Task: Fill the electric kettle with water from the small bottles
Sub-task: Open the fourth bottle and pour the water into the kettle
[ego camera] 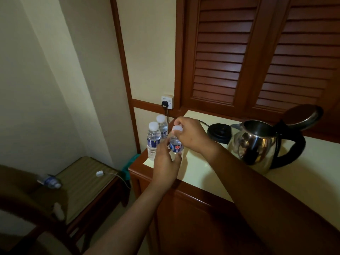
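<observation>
My left hand [165, 161] grips the body of a small clear water bottle [176, 145] with a blue label, held upright over the counter's left end. My right hand [191, 134] pinches its white cap [177, 129] from above. Two more capped small bottles [153, 142] [163, 126] stand just left of it at the counter's corner. The steel electric kettle [257, 144] with a black handle stands to the right, its lid [303, 116] tipped open. Its round black base [219, 133] lies beside it, behind my right hand.
The cream counter top [211, 173] has a wooden front edge. A wall socket with a black plug [167, 102] sits behind the bottles. Louvred wooden doors [257, 52] rise behind the counter. Lower left, a striped stool [86, 181] carries a lying bottle [49, 181] and a white charger [99, 173].
</observation>
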A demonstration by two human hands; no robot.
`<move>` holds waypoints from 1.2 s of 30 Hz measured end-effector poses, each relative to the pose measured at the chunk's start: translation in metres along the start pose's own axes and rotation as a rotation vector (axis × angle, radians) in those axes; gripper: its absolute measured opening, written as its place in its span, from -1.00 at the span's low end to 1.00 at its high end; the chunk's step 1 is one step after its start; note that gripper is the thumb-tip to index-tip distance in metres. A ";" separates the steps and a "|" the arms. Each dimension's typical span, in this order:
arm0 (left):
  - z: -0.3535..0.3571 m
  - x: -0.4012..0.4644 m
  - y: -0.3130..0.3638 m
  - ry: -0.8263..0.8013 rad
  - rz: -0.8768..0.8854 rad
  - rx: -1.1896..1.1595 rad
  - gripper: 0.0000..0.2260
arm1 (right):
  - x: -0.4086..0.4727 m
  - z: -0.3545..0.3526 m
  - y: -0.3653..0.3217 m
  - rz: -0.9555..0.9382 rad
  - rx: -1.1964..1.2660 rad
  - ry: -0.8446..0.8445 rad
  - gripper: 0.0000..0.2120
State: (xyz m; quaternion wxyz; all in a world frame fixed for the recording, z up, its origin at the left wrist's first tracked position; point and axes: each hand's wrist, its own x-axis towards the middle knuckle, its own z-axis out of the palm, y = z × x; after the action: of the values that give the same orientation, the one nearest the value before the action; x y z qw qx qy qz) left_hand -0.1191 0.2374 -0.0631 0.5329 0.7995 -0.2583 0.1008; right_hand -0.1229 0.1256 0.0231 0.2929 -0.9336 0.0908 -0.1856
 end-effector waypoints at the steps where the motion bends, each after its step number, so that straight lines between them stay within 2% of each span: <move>1: 0.002 0.001 0.002 -0.011 0.013 0.000 -0.51 | -0.002 -0.004 0.000 0.014 -0.001 0.007 -0.82; 4: 0.009 0.010 0.006 -0.039 0.029 -0.005 -0.49 | -0.004 -0.018 0.001 0.037 -0.010 0.035 -0.75; 11: 0.019 0.033 0.025 -0.125 -0.011 -0.203 -0.59 | -0.008 -0.053 -0.003 0.013 -0.023 0.061 -0.81; 17: 0.028 0.034 0.034 -0.084 0.095 -0.109 -0.59 | -0.007 -0.072 0.002 0.090 -0.206 0.011 -0.70; 22: 0.030 0.034 0.037 -0.160 0.145 -0.154 -0.66 | -0.009 -0.084 0.003 0.040 -0.193 -0.055 -0.79; 27: 0.025 0.038 0.041 -0.260 0.139 -0.185 -0.63 | -0.011 -0.102 0.008 -0.068 -0.192 -0.129 -0.90; 36: 0.025 0.042 0.047 -0.334 0.119 -0.208 -0.61 | -0.017 -0.119 0.009 -0.036 -0.149 -0.204 -0.71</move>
State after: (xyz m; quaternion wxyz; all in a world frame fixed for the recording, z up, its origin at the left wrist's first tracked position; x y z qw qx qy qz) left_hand -0.1110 0.1878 -0.0174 0.5556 0.7290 -0.3988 -0.0291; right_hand -0.1866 0.0615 0.1032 0.2270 -0.9683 0.0574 -0.0875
